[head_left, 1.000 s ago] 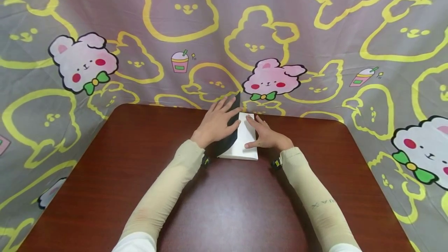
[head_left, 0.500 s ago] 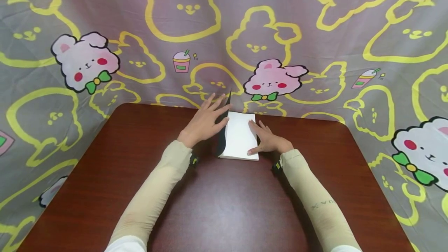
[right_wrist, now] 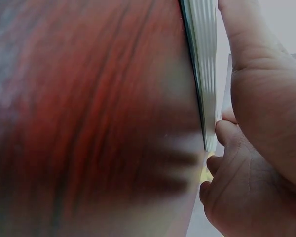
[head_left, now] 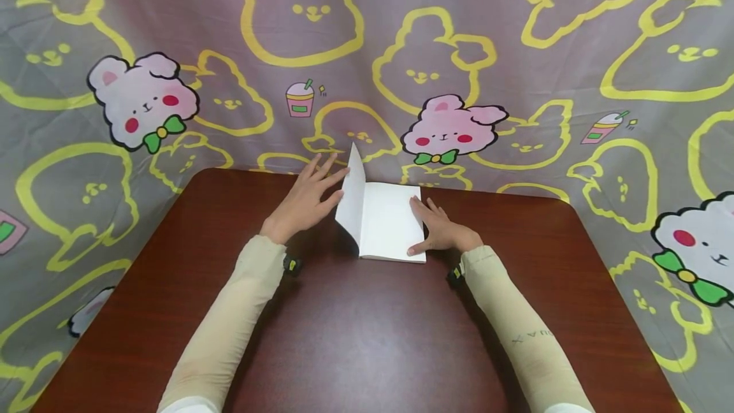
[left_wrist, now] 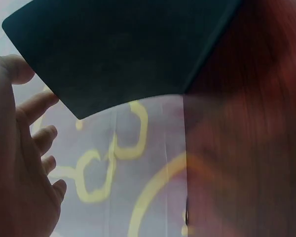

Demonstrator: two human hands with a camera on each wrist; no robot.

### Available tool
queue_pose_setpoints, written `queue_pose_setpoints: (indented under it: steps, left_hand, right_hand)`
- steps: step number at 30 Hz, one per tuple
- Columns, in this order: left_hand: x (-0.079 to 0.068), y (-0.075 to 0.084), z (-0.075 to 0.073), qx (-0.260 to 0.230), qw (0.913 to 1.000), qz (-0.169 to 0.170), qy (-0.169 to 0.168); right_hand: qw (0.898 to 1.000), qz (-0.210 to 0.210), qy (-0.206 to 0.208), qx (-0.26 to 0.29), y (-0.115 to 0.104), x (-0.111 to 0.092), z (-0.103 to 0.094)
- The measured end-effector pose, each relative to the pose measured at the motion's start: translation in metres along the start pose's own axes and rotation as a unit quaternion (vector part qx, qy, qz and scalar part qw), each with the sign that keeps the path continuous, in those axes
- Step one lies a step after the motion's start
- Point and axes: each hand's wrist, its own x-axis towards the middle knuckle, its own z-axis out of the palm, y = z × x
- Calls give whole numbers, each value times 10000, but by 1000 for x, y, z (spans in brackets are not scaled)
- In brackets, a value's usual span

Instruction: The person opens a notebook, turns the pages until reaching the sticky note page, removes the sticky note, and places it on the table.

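A notebook [head_left: 392,218] with blank white pages lies at the far middle of the table. Its front cover [head_left: 351,202] stands steeply raised on the left, white inside; the left wrist view shows the dark outer face [left_wrist: 118,54]. My left hand [head_left: 301,202] has its fingers spread, with thumb and index tips at the cover's free edge. On the notebook's right side, my right hand [head_left: 444,229] rests, thumb and fingertips on the margin of the white page. In the right wrist view, the stacked page edges [right_wrist: 206,74] show beside the thumb.
The brown wooden table [head_left: 367,336] stretches in front of the notebook and to both sides. Close behind its far edge hangs a grey-pink curtain [head_left: 344,37] with cartoon animals. Both wrists carry small black devices.
My left hand has moved left, and the notebook's cover has swung left with it, baring the whole white page. My right hand has stayed at the right edge, shifting only slightly.
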Motion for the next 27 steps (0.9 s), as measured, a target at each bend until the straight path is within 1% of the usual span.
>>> queue_pose_setpoints:
  steps: [4, 7, 10, 13, 16, 20, 23, 25, 27]
  left_hand:
    - [-11, -12, -6, -8, 9998, -182, -24]
    - [-21, -22, -10, 135, 9993, -341, -97]
    - [-29, -30, -13, 354, 9971, -605, -308]
    - [-34, -37, -12, 543, 9919, -928, -673]
    - [-37, -43, -5, 591, 9854, -1185, -1075]
    - [-39, -49, 10, 645, 9770, -1380, -1490]
    - [-41, -50, 21, 651, 9737, -1390, -1685]
    - [-40, -48, 28, 623, 9735, -1338, -1744]
    - [-38, -45, 36, 618, 9747, -1217, -1772]
  right_hand:
    - [10000, 26, 15, -79, 1, 0, 0]
    - [9999, 37, 10, -120, 3, 0, 0]
    - [9998, 68, -28, -166, 3, -1, -1]
    - [9997, 123, -85, -185, 3, -1, -2]
    - [9995, 184, -124, -234, 3, -1, -3]
    - [9992, 176, -130, -322, 1, -2, -4]
    - [9991, 141, -133, -380, 0, -2, -3]
    - [9992, 131, -136, -355, 0, -2, -3]
    - [9993, 147, -128, -312, 1, -3, -4]
